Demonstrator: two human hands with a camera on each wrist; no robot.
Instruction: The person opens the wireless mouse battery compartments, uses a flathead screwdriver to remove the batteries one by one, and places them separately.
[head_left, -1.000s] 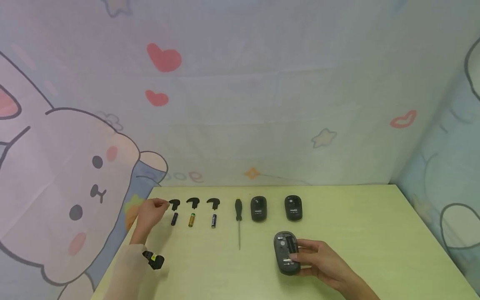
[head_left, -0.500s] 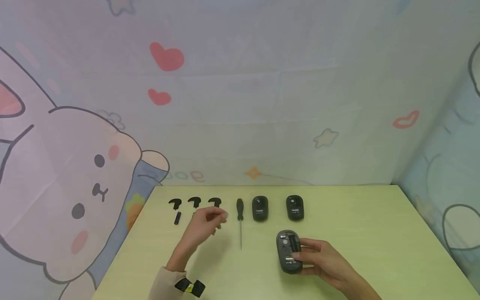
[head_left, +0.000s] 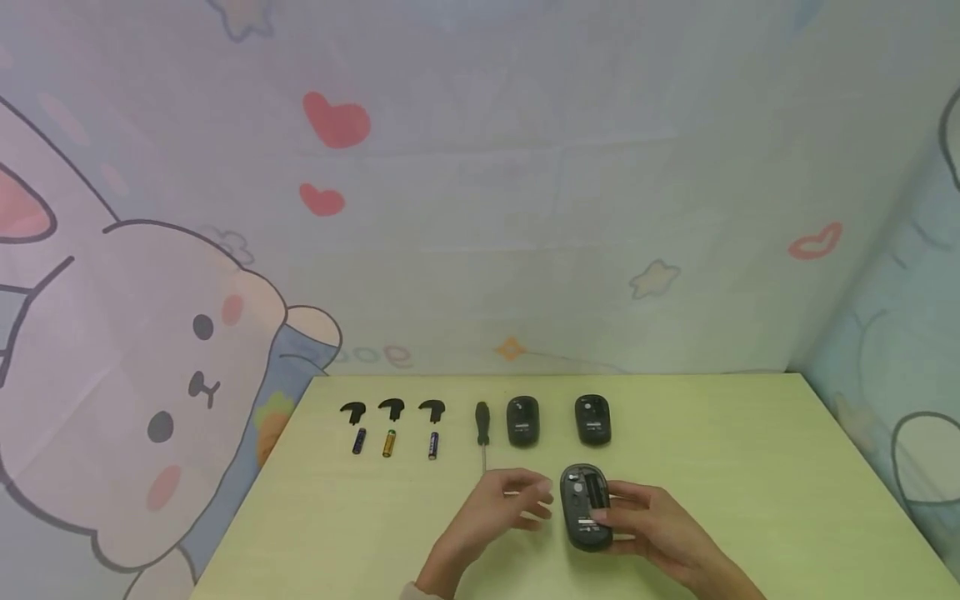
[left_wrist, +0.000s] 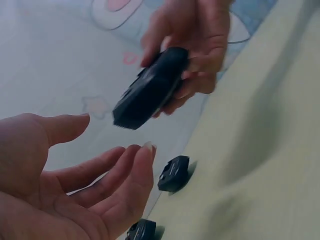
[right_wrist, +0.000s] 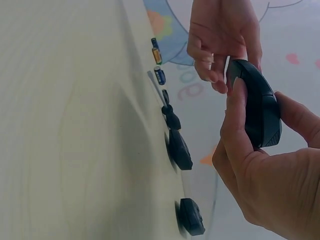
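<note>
My right hand [head_left: 660, 529] grips a black computer mouse [head_left: 579, 512] by its right side, raised off the table with its underside and bare battery slot facing me. My left hand [head_left: 498, 510] is just left of that mouse, fingers loosely bent with a gap between thumb and fingertips, holding nothing. In the left wrist view the left hand [left_wrist: 75, 175] reaches toward the held mouse [left_wrist: 150, 90] without touching it. From the right wrist view, the thumb and fingers of the right hand [right_wrist: 270, 170] clasp the mouse [right_wrist: 257, 105] on both sides.
Two more upturned mice [head_left: 522, 421] [head_left: 593, 419] lie at the back of the table [head_left: 712, 442]. A screwdriver [head_left: 483, 425] is left of them, partly behind the left hand. Farther left lie three black curved covers [head_left: 432, 409], each above a battery [head_left: 433, 445].
My left hand has swept right from the leftmost cover, past the batteries and screwdriver, to beside the held mouse. The right hand keeps its grip on the mouse, nearly still.
</note>
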